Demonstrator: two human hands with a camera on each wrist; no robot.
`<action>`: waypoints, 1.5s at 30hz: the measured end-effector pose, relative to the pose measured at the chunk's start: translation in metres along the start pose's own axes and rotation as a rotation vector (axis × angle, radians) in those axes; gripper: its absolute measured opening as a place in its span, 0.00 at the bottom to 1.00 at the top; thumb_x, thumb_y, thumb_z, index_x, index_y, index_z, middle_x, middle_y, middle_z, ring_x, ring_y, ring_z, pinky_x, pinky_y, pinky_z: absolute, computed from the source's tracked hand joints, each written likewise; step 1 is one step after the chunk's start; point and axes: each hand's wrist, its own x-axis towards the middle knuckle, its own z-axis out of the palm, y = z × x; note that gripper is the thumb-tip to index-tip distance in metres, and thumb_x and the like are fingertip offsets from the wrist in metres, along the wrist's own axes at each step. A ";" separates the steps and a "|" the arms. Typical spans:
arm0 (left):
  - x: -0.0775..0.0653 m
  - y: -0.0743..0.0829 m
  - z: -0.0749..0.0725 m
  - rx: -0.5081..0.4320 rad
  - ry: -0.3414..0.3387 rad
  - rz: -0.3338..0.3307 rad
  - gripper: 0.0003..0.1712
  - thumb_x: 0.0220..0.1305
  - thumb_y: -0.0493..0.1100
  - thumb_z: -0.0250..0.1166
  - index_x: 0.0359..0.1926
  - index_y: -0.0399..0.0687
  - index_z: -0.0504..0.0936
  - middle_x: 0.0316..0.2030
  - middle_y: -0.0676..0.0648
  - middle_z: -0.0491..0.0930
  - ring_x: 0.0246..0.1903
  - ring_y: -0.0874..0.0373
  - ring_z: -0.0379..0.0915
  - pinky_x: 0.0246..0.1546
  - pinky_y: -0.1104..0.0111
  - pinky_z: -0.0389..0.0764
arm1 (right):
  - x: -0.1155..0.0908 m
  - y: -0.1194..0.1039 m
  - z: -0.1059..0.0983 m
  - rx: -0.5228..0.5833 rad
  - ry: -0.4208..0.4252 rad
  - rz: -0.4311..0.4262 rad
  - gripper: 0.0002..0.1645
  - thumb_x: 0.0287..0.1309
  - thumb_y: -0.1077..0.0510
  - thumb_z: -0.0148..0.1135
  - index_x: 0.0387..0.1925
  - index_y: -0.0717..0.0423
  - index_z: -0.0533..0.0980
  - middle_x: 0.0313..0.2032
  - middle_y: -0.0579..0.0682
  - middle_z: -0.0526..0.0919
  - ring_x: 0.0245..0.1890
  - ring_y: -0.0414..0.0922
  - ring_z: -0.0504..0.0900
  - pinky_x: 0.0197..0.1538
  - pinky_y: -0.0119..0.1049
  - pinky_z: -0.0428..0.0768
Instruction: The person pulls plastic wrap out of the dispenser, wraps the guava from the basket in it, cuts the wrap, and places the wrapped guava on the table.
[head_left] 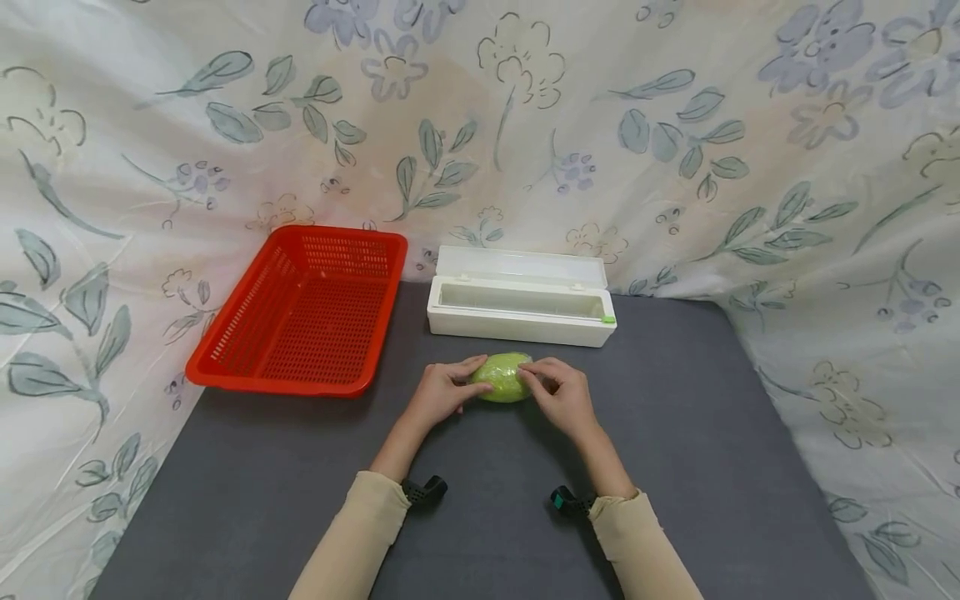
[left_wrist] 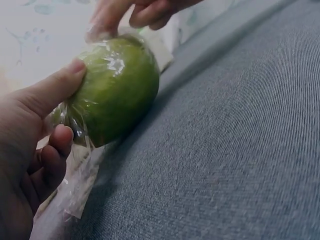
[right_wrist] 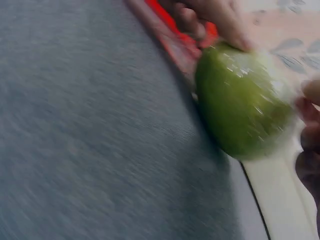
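Note:
A green oval fruit (head_left: 501, 379), wrapped in clear cling film (left_wrist: 82, 127), lies on the dark grey tabletop in front of the white box. My left hand (head_left: 441, 390) grips its left end, thumb on the near side. In the left wrist view, loose film hangs below the fruit beside the curled fingers of that hand (left_wrist: 30, 135). At the other end my right hand (head_left: 562, 393) pinches the film with thumb and forefinger. The right wrist view is blurred and shows only the fingertips of this hand (right_wrist: 311, 135) at its edge.
Behind the fruit stands a long white cling film dispenser box (head_left: 517, 325), lid raised, with a green piece at its right end. A red plastic basket (head_left: 273, 388) sits at the back left. Floral cloth (head_left: 525, 183) hangs along the back and sides of the table (head_left: 712, 467).

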 end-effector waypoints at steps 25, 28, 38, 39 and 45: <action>0.003 -0.001 -0.004 -0.007 -0.026 -0.015 0.37 0.60 0.52 0.80 0.68 0.46 0.82 0.64 0.46 0.83 0.10 0.58 0.71 0.17 0.66 0.78 | -0.010 0.026 0.002 0.262 0.027 0.114 0.16 0.67 0.72 0.68 0.55 0.69 0.85 0.58 0.68 0.85 0.06 0.37 0.69 0.12 0.30 0.70; 0.003 -0.003 -0.004 0.006 -0.024 -0.024 0.36 0.59 0.51 0.80 0.67 0.46 0.83 0.63 0.46 0.83 0.10 0.58 0.72 0.17 0.66 0.78 | -0.014 0.027 0.009 0.260 -0.013 0.112 0.21 0.70 0.71 0.64 0.62 0.67 0.81 0.65 0.65 0.79 0.16 0.30 0.82 0.21 0.25 0.79; 0.001 0.000 -0.005 0.009 -0.025 -0.008 0.35 0.60 0.49 0.80 0.66 0.43 0.83 0.63 0.43 0.82 0.11 0.59 0.72 0.17 0.67 0.78 | -0.008 0.026 0.007 -0.080 -0.001 -0.205 0.22 0.59 0.69 0.75 0.56 0.58 0.87 0.58 0.55 0.87 0.42 0.48 0.92 0.37 0.22 0.80; 0.001 0.000 -0.005 0.004 -0.029 -0.007 0.35 0.60 0.49 0.80 0.66 0.43 0.83 0.64 0.42 0.82 0.11 0.59 0.72 0.17 0.67 0.78 | -0.008 0.025 0.007 -0.095 0.019 -0.212 0.21 0.58 0.68 0.76 0.54 0.57 0.88 0.56 0.54 0.88 0.42 0.46 0.92 0.37 0.22 0.81; 0.004 -0.001 -0.005 0.007 -0.032 -0.004 0.35 0.61 0.49 0.80 0.67 0.44 0.82 0.64 0.44 0.82 0.12 0.59 0.72 0.18 0.67 0.78 | -0.003 0.022 0.009 -0.172 0.074 -0.221 0.21 0.55 0.68 0.78 0.52 0.56 0.89 0.52 0.53 0.90 0.27 0.37 0.89 0.29 0.26 0.80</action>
